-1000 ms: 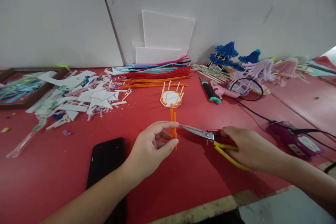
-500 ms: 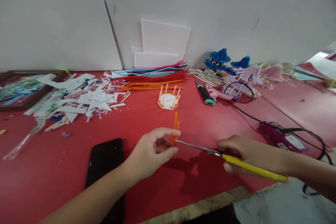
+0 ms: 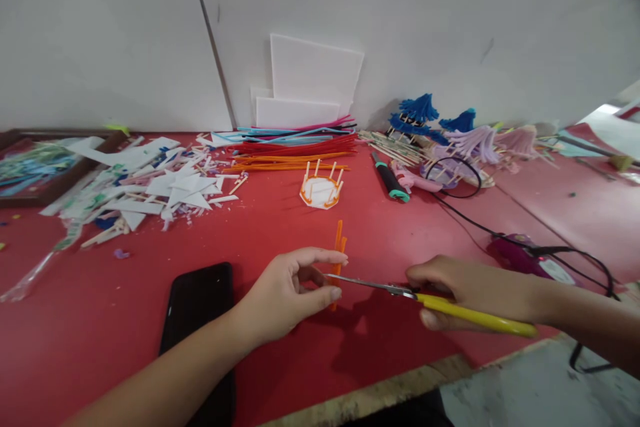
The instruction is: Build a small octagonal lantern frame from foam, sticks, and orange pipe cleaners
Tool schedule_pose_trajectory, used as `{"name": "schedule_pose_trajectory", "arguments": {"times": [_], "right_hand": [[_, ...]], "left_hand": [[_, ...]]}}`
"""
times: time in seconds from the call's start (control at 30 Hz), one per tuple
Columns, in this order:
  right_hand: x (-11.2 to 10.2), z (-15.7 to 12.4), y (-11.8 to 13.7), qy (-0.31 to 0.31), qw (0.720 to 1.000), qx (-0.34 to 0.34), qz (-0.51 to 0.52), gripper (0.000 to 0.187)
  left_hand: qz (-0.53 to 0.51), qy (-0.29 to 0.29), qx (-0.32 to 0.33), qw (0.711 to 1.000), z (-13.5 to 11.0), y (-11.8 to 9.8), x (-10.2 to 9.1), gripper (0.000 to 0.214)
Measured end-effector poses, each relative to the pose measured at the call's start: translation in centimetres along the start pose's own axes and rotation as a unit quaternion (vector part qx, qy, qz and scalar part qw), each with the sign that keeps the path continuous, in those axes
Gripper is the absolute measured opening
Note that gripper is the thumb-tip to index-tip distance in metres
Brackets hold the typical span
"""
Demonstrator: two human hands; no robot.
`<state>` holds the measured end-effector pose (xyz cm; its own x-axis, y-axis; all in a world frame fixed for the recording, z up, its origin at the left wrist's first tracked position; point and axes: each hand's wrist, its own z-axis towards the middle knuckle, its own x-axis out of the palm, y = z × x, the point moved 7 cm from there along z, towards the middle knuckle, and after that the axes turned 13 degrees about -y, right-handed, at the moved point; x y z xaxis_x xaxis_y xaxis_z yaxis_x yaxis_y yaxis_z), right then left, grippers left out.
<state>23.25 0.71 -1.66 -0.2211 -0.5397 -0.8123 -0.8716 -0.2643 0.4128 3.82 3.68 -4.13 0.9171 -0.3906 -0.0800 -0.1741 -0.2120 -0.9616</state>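
Note:
My left hand [image 3: 295, 290] pinches short orange pipe cleaners [image 3: 339, 247] upright between thumb and fingers. My right hand [image 3: 450, 290] is closed round the yellow handles of a pair of scissors [image 3: 465, 317]. The scissor blades point left and cross the orange pieces between my left thumb and forefinger. Just beyond stands a small white base [image 3: 320, 197] with upright sticks round its rim and orange pipe cleaner wound along their feet. Whether the blades are fully closed I cannot make out.
A black phone [image 3: 197, 313] lies left of my hands. Scraps [image 3: 175, 187] cover the back left. Long pipe cleaners [image 3: 300, 147] lie behind the base. At the right are a cutter [image 3: 390, 177], a pink glue gun [image 3: 415, 180], its black cord, and blue and lilac umbrella-like pieces [image 3: 475, 143].
The scissors have moved slightly left, so their tips now reach past the orange pipe cleaners. My left hand keeps its pinch, a little lower in view.

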Motion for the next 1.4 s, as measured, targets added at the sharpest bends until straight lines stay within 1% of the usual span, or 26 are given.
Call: {"name": "schedule_pose_trajectory", "arguments": {"times": [0.27, 0.4, 0.57, 0.63, 0.73, 0.83, 0.97, 1.07, 1.13, 1.23, 1.27, 1.33, 1.4], "right_hand": [[0.3, 0.4, 0.2, 0.013, 0.999, -0.019, 0.035, 0.050], [0.6, 0.5, -0.4, 0.012, 0.998, -0.012, 0.053, 0.049], [0.8, 0.8, -0.7, 0.012, 0.994, 0.007, 0.108, 0.047], [0.7, 0.9, -0.4, 0.005, 0.994, -0.002, 0.106, 0.047], [0.5, 1.0, 0.1, -0.019, 0.996, -0.028, 0.082, 0.048], [0.6, 1.2, 0.3, -0.049, 0.996, -0.035, 0.060, 0.051], [0.4, 1.5, -0.2, -0.086, 0.995, -0.034, 0.042, 0.054], [-0.1, 1.8, -1.0, -0.129, 0.991, -0.038, -0.001, 0.054], [-0.6, 1.9, -2.3, -0.173, 0.983, -0.012, -0.052, 0.051], [-1.6, 1.5, -5.2, -0.245, 0.958, 0.069, -0.136, 0.042], [-1.9, 1.3, -5.9, -0.254, 0.950, 0.088, -0.157, 0.040], [-2.5, 0.8, -6.6, -0.241, 0.948, 0.104, -0.179, 0.037], [-3.1, 0.5, -6.0, -0.222, 0.954, 0.102, -0.174, 0.032]], "left_hand": [[0.001, 0.000, 0.011, 1.000, 0.1, 0.2, -0.1, 0.040], [0.005, 0.001, 0.010, 1.000, 0.1, 0.3, -0.2, 0.039], [-0.006, -0.002, 0.005, 1.000, 0.1, 0.5, -0.2, 0.039], [-0.009, -0.004, 0.006, 1.000, 0.1, 0.4, -0.2, 0.038], [-0.010, -0.006, 0.009, 1.000, 0.1, 0.1, -0.3, 0.037], [-0.021, -0.016, 0.009, 1.000, 0.1, -0.1, -0.3, 0.036], [-0.029, -0.033, 0.014, 0.999, 0.3, 0.0, -0.6, 0.043], [-0.024, -0.068, 0.001, 0.997, 0.5, 0.3, -1.3, 0.048], [-0.031, -0.098, -0.003, 0.995, 0.7, 0.3, -1.9, 0.053], [-0.056, -0.129, 0.001, 0.990, 0.7, 0.2, -2.3, 0.059], [-0.069, -0.134, 0.004, 0.989, 0.6, 0.1, -2.4, 0.060], [-0.091, -0.145, 0.009, 0.985, 0.6, -0.1, -2.5, 0.061], [-0.090, -0.156, 0.012, 0.984, 0.5, -0.2, -2.6, 0.062]]}}
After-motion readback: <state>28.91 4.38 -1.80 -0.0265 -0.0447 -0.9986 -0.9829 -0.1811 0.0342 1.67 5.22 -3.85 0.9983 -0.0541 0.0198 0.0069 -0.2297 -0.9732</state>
